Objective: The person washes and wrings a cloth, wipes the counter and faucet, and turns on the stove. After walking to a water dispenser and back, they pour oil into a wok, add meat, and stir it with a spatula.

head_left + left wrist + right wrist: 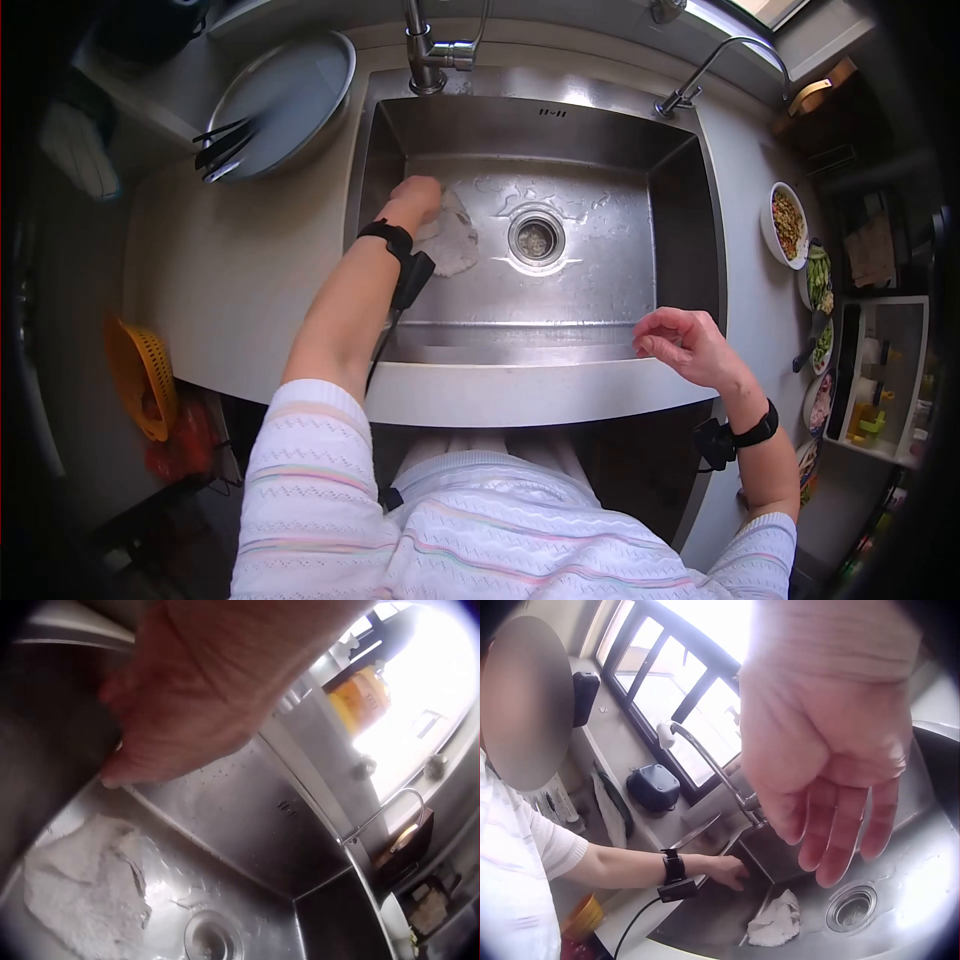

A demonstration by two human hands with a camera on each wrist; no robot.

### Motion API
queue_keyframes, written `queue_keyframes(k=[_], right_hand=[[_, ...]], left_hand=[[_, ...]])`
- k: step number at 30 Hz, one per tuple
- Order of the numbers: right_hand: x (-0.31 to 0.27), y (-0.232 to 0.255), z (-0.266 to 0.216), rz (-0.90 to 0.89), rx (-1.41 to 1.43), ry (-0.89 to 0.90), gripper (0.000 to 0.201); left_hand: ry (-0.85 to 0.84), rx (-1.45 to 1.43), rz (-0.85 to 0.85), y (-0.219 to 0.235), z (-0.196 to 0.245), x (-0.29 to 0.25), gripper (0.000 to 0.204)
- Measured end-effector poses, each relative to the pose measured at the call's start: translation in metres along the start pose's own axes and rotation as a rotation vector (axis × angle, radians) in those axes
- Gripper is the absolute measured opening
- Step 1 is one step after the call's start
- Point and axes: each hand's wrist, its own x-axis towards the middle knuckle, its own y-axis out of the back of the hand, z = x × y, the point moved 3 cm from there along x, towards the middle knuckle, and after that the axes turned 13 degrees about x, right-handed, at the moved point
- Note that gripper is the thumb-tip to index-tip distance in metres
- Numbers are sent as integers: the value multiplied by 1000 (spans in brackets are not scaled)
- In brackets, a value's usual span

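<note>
Head view: left hand [416, 197] and right hand [688, 345] are relaxed, empty; the round metal drain [536, 238] could be blocked if the crumpled white cloth [455, 243], near the rectangular steel sink [520, 133]'s left edge, is nudged rightward.

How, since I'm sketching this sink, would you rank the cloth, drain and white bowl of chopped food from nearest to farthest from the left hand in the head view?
1. Cloth: just right of the left hand, inside the sink.
2. Drain: farther right, in the sink floor.
3. White bowl: farthest of the three, on the counter right of the sink.
</note>
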Motion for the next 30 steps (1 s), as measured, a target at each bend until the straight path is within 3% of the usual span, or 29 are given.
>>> queue_keyframes(k=[3, 6, 7, 8, 10, 11, 13, 14, 16, 18, 20, 21, 22, 23, 24, 26, 27, 28, 30], right_hand=[[-1, -3, 2, -16, -23, -24, 10], [-4, -4, 3, -10, -4, -62, 11], [-3, -5, 2, -26, -32, -46, 12], [-2, -5, -1, -44, -64, -28, 13], [7, -8, -4, -77, 28, -31, 17], [16, -10, -7, -112, 112, -19, 21], [46, -12, -4, -17, 195, -152, 33], [65, -16, 4, 12, 150, -161, 45], [101, -30, 3, 53, 333, -130, 49], [135, -38, 9, 108, 455, -103, 49], [166, -35, 14, 25, 852, -15, 46], [178, -26, 19, 33, 838, -13, 46], [187, -12, 19, 152, 801, 96, 40], [196, 6, 18, 266, 761, 206, 34], [194, 26, 4, 407, 548, 233, 26], [216, 80, 4, 544, 330, 344, 21], [228, 107, 1, 572, 141, 435, 24], [250, 141, 9, 629, -231, 375, 32], [266, 156, -7, 715, -728, 336, 47]], left_hand=[[198, -280, 69, -66, -4, 55, 33], [231, -373, -5, -67, -2, 39, 35], [396, -516, 68, -74, -6, 45, 36], [391, -513, 72, -69, -10, 54, 36], [152, -224, 52, -52, -3, 63, 32], [145, -218, 57, -44, -2, 58, 32], [-67, -930, 62, 9, 4, 20, 24], [-80, -930, 93, 29, 12, 7, 24], [-322, -1153, 160, 50, 47, -21, 16], [-543, -1322, 115, 68, 83, -50, 22], [-777, -1529, -24, 77, 110, -70, 33], [-796, -1518, -42, 79, 110, -70, 42], [-807, -1525, -38, 80, 106, -74, 42], [-688, -1541, 35, 78, 95, -76, 44], [-565, -1551, 103, 75, 81, -81, 45], [-594, -1446, 21, 69, 56, -100, 42], [-611, -1393, -48, 64, 45, -111, 40], [-619, -1388, -60, 57, 35, -121, 36], [-619, -1395, -51, 42, 21, -137, 32]])
